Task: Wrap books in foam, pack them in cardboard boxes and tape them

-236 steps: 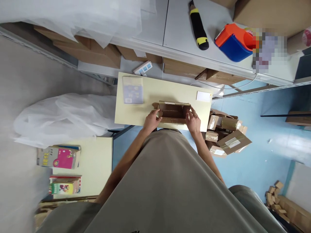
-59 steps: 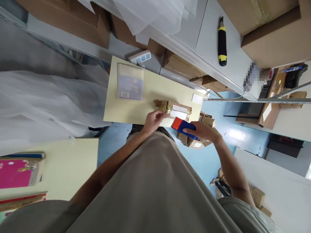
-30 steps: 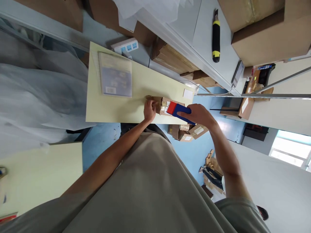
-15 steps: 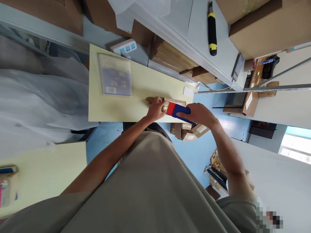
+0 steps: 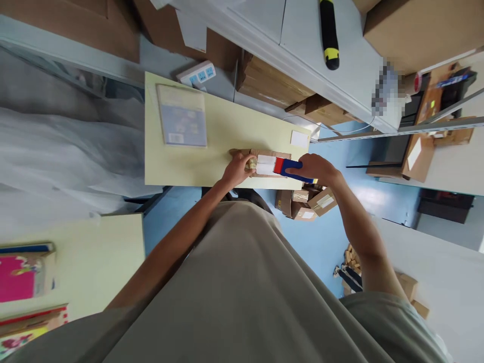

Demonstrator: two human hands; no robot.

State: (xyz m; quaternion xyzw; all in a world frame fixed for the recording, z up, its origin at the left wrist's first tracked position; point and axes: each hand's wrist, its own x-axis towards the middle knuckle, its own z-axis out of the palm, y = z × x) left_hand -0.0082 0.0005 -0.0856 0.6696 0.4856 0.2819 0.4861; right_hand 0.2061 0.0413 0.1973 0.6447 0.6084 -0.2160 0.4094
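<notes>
A long, narrow cardboard box lies on the pale yellow table, with a white sheet or label on its upper side. My left hand is at the box's left end, thumb and fingers closed around it. A glossy yellowish patch shows between them; I cannot make out whether it is tape. My right hand grips a long blue object with a red end, over the right part of the box. Its exact kind is unclear, and the hand covers part of it.
A clear-fronted packet lies on the left of the table, near a power strip. A white card is at its right end. A black-and-yellow utility knife rests on the shelf. Open cartons stand below.
My right hand has drawn the blue object with the red end rightward, away from my left hand. More of the white sheet on the box shows between them. My left hand stays at the box's end.
</notes>
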